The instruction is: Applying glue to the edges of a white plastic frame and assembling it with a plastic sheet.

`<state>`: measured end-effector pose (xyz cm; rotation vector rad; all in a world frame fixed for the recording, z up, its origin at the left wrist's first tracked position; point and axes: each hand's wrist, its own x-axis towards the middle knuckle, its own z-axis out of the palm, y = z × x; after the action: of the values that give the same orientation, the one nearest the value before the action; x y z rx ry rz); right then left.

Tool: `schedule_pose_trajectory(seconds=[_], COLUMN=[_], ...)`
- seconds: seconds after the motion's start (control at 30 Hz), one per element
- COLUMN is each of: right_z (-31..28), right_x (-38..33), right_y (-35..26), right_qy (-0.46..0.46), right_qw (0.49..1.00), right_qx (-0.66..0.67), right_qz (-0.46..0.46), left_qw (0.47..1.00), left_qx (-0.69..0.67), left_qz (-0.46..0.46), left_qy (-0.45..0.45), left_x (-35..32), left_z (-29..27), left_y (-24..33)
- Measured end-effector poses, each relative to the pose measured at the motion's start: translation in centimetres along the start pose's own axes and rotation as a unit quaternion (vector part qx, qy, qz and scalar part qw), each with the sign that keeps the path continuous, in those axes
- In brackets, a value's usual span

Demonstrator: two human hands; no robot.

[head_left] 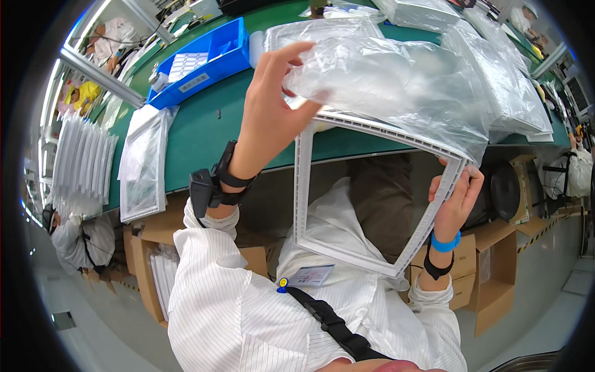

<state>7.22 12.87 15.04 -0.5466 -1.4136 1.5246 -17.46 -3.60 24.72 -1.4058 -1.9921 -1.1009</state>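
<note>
A white rectangular plastic frame (302,180) with a ribbed edge is held tilted in front of my body, its middle open. My right hand (457,195) grips its right side near the upper corner. A clear plastic bag (396,80) lies over the far edge of the frame and spreads onto the bench. My left hand (276,93) is raised at the bag's left end, fingers curled with the thumb against the film; the bag's edge is pinched there.
A blue divided bin (204,65) stands at the back left of the green bench (204,133). Bagged white panels (502,87) are stacked at the right, another bagged panel (145,161) lies at the left. Cardboard boxes (496,273) stand below on both sides. Other people work farther off.
</note>
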Motion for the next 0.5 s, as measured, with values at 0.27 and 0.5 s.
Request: schedule_pose_trajectory(seconds=[0.27,0.5], right_z=[-1.4,-1.6], right_x=[0.0,-0.6], right_y=[0.4,0.3], right_qy=[0.012,0.009], right_qw=[1.000,1.000], right_qx=[-0.018,0.009], right_qz=[0.008,0.003], left_qw=[0.895,0.953], left_qx=[-0.370,-0.240], left_qz=[-0.247,-0.184], left_qy=[-0.032,0.008], left_x=[-3.5,-3.5], left_z=[2.3,2.7], left_y=[-2.8,-2.7])
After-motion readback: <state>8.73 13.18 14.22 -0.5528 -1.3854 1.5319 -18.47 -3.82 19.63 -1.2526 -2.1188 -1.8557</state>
